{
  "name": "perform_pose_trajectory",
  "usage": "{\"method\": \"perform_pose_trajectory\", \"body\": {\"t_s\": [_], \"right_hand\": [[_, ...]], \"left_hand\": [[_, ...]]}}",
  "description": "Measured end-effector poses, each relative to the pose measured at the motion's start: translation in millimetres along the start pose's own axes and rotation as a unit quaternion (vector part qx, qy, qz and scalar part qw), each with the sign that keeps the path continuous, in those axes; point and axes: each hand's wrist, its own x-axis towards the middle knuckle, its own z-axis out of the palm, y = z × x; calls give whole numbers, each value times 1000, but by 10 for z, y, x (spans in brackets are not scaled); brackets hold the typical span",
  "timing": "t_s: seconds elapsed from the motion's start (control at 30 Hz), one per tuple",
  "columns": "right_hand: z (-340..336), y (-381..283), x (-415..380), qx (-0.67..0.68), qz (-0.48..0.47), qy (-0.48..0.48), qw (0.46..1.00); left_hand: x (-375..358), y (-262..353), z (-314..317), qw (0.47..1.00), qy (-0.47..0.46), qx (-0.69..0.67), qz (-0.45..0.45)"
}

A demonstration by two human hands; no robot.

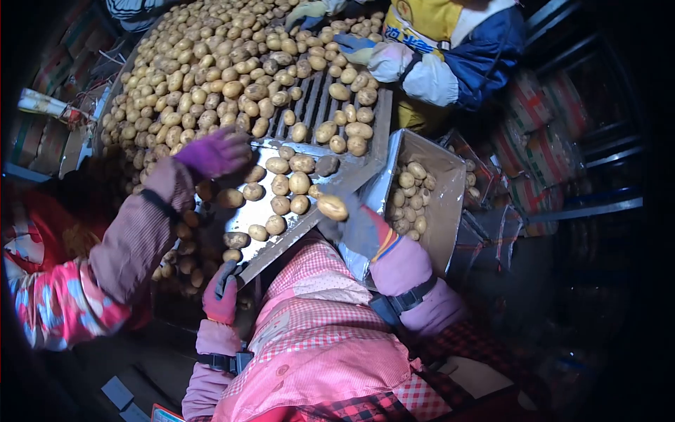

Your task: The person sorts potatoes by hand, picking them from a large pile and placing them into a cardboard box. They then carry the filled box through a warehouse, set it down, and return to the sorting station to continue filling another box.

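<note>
My right hand, in a grey glove with a striped cuff, is closed on a potato beside the right edge of the metal tray. Motion blurs this hand slightly. My left hand, in a pink glove with dark fingers, is at the tray's near left corner. Its fingers are bent together; what lies inside them is hidden. Just beyond its fingertips sits another potato. Several potatoes lie loose on the tray, along with a dark lump.
A big potato heap covers the sorting table beyond a slatted grate. To the right stands a lined box part filled with potatoes. A co-worker's purple glove reaches in from the left; another co-worker's gloved hand is across the table.
</note>
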Motion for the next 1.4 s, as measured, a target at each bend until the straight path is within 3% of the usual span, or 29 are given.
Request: {"method": "perform_pose_trajectory", "body": {"t_s": [0.07,0.13,0.17,0.2,0.27,0.3,0.33,0.43,0.5,0.6,0.67,0.73,0.8,0.87,0.9,1.07,1.2,1.27,1.3,1.4], "right_hand": [[-469,109,-186,-94,106,-79,987],[-707,13,-399,-120,94,-9,988],[-892,32,-452,-89,28,21,995],[-958,-83,-499,52,61,65,995],[-968,-146,-594,101,-28,155,982],[-1063,-192,-649,52,-54,41,996],[-1106,-164,-642,40,-91,4,995],[-966,-192,-576,109,-66,-14,992],[-685,-275,-613,149,-12,38,988],[-735,-254,-605,156,56,-3,986],[-681,-256,-602,154,83,29,984],[-767,-210,-580,127,89,-72,985],[-738,-190,-564,149,75,-103,981],[-445,-223,-571,150,19,120,981],[-407,-229,-564,185,12,158,970],[-1141,-76,-590,213,27,99,972],[-1184,-185,-639,133,-19,120,984],[-1133,-189,-601,153,-23,209,966],[-1204,-171,-593,146,-33,142,978],[-1171,-77,-539,194,-43,145,969]], "left_hand": [[13,-86,-25,1000,-10,11,-2],[11,4,4,1000,-12,8,6],[-6,59,11,1000,-12,4,11],[-26,44,0,1000,-14,6,9],[-8,13,9,1000,-4,-7,6],[-8,80,44,999,-3,-35,-9],[-8,147,80,998,-2,-64,-24],[9,141,77,998,-12,-54,-27],[10,126,52,1000,-9,-11,0],[-18,139,54,1000,-5,3,0],[-14,134,63,1000,-6,21,2],[-19,128,71,1000,0,-11,-8],[-15,138,70,1000,-1,-8,-10],[-23,161,71,1000,-5,-6,-13],[-23,180,72,1000,-7,-14,-17],[-9,221,87,997,-11,-60,-39],[-9,199,61,998,-12,-45,-29],[-2,201,70,998,-11,-45,-36],[-1,193,76,998,-11,-45,-36],[-4,173,61,998,-9,-56,-31]]}}
